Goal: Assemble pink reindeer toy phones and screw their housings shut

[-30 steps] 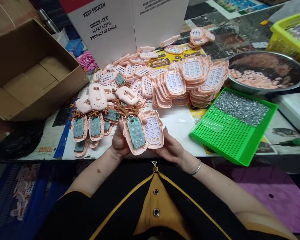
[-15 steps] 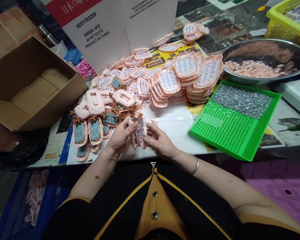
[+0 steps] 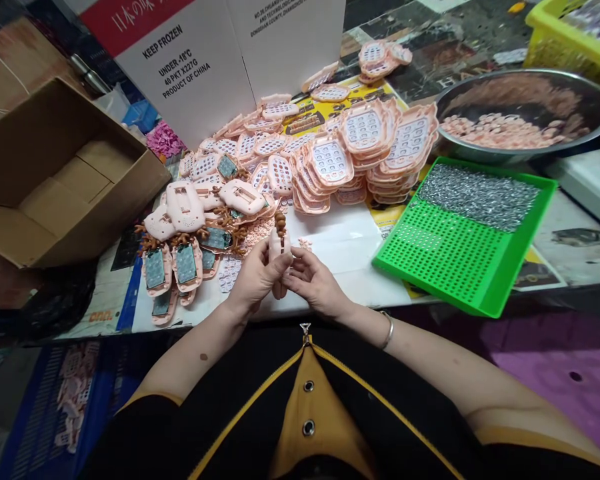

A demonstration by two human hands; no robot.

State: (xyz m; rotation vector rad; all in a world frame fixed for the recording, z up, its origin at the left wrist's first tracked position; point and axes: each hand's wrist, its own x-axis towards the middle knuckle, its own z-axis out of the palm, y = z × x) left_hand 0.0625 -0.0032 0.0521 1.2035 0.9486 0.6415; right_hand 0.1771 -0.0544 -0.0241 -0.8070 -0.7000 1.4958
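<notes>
Both hands close around a pink toy phone case (image 3: 279, 244) with brown antlers on top, held upright and edge-on above the table's front. My left hand (image 3: 260, 277) wraps its left side, thumb across the front. My right hand (image 3: 316, 283) pinches its right side with the fingertips. Left of them lie pink half-shells with blue-green circuit boards (image 3: 185, 262) and several closed-faced pink back shells (image 3: 185, 205). Behind are stacked pink front shells (image 3: 331, 160) with printed keys. The lower part of the held case is mostly covered by fingers.
A green tray (image 3: 495, 293) of small metal screws (image 3: 480, 193) stands at the right. Behind it is a steel bowl (image 3: 525, 157) of small pink pieces. An open cardboard box (image 3: 75, 173) sits at the left, a white carton (image 3: 200, 93) at the back, a yellow basket (image 3: 545, 47) far right.
The two case halves, apart side by side between my hands before, are now together as one. The case has turned edge-on, and my hands have drawn closer together.
</notes>
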